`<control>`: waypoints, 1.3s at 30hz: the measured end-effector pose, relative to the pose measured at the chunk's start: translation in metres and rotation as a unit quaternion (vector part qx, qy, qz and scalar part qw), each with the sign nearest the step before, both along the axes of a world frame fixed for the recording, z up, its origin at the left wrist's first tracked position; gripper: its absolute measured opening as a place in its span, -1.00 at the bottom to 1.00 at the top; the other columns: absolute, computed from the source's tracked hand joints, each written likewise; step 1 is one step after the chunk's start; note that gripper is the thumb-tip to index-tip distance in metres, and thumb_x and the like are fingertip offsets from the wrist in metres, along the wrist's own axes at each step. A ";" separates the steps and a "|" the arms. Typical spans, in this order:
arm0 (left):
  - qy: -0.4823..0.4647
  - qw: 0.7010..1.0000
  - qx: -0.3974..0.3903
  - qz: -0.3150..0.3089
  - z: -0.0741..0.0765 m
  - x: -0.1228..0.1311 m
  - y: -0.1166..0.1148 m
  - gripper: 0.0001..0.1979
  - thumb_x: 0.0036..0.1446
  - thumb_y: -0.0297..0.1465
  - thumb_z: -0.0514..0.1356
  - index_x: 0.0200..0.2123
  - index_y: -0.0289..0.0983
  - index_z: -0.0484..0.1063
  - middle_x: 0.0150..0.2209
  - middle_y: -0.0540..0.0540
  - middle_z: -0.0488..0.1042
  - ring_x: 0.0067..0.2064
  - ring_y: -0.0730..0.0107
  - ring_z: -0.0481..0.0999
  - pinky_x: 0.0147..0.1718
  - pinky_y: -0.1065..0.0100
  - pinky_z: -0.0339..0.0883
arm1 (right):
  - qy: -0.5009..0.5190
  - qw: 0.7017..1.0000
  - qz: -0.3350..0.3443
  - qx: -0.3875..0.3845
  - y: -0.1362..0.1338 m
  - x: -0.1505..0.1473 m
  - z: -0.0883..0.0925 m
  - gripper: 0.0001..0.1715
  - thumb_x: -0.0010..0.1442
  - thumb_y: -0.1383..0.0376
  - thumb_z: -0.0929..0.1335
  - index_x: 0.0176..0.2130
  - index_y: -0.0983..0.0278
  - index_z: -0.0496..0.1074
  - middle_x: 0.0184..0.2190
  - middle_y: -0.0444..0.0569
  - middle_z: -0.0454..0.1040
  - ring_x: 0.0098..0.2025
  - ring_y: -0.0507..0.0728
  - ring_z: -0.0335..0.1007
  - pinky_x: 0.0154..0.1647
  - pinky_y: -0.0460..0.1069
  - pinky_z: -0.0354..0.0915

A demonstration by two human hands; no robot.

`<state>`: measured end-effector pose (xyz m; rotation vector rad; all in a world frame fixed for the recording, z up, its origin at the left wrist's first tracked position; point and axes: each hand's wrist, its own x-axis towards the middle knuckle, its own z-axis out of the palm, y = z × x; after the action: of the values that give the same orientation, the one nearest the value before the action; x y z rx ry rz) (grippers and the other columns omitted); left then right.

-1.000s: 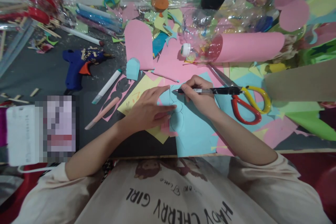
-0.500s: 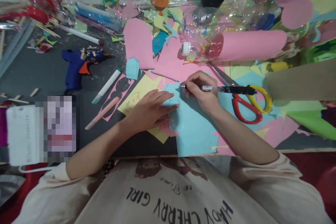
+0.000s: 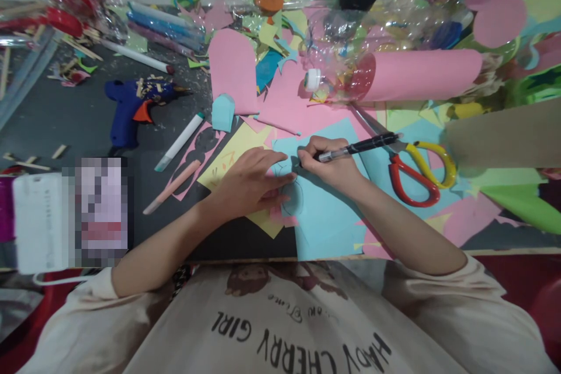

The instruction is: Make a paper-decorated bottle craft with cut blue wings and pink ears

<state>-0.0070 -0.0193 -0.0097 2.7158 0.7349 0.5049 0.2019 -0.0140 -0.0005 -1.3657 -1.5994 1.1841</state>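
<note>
A sheet of light blue paper (image 3: 328, 204) lies before me with thin curved outlines drawn near its left edge. My left hand (image 3: 254, 181) rests flat on that edge, fingers spread, beside the outlines. Between the thumb and fingers of my right hand (image 3: 326, 158) is a black pen (image 3: 363, 146). Its tip is down at the blue paper, close to my left fingertips, and partly hidden by the hand. Under my left hand, yellow paper (image 3: 228, 158) with orange marks sticks out. Scissors (image 3: 414, 181) with one red and one yellow handle lie right of my right hand.
A blue glue gun (image 3: 127, 108) lies at the left, near a green-tipped marker (image 3: 179, 143) and a peach marker (image 3: 173, 187). Pink paper wraps a clear bottle (image 3: 421, 75) behind my right hand. Plastic bottles and paper scraps crowd the back. A cardboard piece (image 3: 504, 134) stands right.
My right hand has moved slightly down and left along the blue paper, and the pen now slants up more to the right. My left hand has stayed nearly in place.
</note>
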 end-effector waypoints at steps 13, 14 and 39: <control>-0.009 1.000 -0.005 -0.003 0.002 0.000 0.000 -0.70 0.29 -0.20 0.11 -0.04 -0.19 0.50 0.00 -0.24 0.44 0.02 0.11 0.42 -0.01 0.09 0.33 | -0.013 1.000 0.005 0.016 -0.001 0.000 -0.003 -0.66 0.03 0.28 0.30 -0.66 0.21 0.08 -0.74 -0.26 0.09 -0.64 -0.07 -0.06 -0.60 -0.08 -0.02; -0.008 1.000 -0.006 -0.003 0.003 0.000 0.000 -0.70 0.29 -0.19 0.11 -0.04 -0.19 0.49 0.00 -0.24 0.44 0.03 0.11 0.42 -0.01 0.09 0.33 | -0.017 1.000 0.006 0.018 -0.001 0.000 -0.003 -0.66 0.02 0.28 0.30 -0.66 0.21 0.09 -0.74 -0.26 0.10 -0.64 -0.07 -0.06 -0.60 -0.08 -0.02; 0.008 1.000 -0.007 0.004 0.004 0.000 0.001 -0.71 0.30 -0.22 0.10 -0.04 -0.17 0.51 0.01 -0.21 0.45 0.01 0.15 0.43 0.00 0.11 0.36 | -0.011 0.999 -0.041 0.007 0.001 0.003 0.002 -0.62 0.11 0.29 0.32 -0.63 0.20 0.09 -0.72 -0.25 0.19 -0.62 -0.04 0.05 -0.54 -0.07 0.06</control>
<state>-0.0074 -0.0185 -0.0054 2.7082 0.7499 0.4799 0.2053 -0.0128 0.0014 -1.4246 -1.5494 1.1112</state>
